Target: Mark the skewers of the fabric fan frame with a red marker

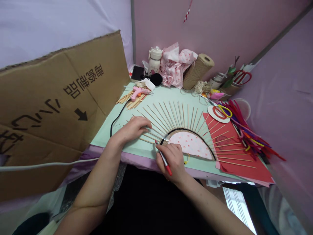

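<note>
A half-round piece covered in white cloth with pink dots (pixel 192 143) lies on the pale green table top, edged with twine and a black line. Thin wooden sticks (pixel 183 114) fan out from its curved edge. My right hand (pixel 172 160) is closed round a red-and-white pen (pixel 165 160), its tip by the left end of the arc. My left hand (pixel 135 127) rests over the leftmost sticks, fingers bent; what is under the fingertips is hidden. A clear strip, perhaps a ruler (pixel 158 135), reaches from near my left fingers to the arc.
A pink glue gun (pixel 138 93) lies on loose sticks at the back left. Cardboard (pixel 61 107) stands at left. Behind are a bottle (pixel 155 60), crumpled cloth (pixel 173 65) and a twine spool (pixel 198 71). Red paper (pixel 230 163), scissors (pixel 225 111) and pipe cleaners (pixel 254 133) lie right.
</note>
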Demonstrator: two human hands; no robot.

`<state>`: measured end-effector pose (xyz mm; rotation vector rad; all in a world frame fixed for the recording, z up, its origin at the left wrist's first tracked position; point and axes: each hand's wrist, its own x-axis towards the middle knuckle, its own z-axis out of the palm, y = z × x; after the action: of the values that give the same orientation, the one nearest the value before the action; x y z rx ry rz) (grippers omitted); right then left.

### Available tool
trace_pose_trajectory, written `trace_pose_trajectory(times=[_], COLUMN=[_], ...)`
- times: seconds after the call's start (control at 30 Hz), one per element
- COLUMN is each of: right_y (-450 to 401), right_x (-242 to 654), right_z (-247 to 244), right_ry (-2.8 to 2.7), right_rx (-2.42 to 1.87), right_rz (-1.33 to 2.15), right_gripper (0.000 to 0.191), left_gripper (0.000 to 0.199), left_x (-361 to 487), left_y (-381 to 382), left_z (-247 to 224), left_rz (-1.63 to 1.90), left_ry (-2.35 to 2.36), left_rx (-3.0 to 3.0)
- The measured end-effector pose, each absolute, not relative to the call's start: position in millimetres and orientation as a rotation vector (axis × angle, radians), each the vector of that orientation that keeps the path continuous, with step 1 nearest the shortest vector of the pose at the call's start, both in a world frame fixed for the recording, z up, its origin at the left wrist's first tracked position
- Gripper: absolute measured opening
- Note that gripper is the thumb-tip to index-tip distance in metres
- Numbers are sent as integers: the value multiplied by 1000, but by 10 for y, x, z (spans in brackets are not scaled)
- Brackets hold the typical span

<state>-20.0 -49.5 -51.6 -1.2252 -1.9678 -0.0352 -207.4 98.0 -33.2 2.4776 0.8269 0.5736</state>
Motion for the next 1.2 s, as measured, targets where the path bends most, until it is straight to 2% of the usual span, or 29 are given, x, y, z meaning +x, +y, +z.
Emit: trace_pose_trajectory(times=[1.2], right_y=[-268], right_x=[-319], right_z=[-563], right_ry=[-2011], right_rx=[-1361], right_rz=[-87], right_gripper=[20], left_gripper=[15], left_x=[-2049], left_y=[962], left_z=[-330], left_rz=[561], left_ry=[841], left_rx=[2479])
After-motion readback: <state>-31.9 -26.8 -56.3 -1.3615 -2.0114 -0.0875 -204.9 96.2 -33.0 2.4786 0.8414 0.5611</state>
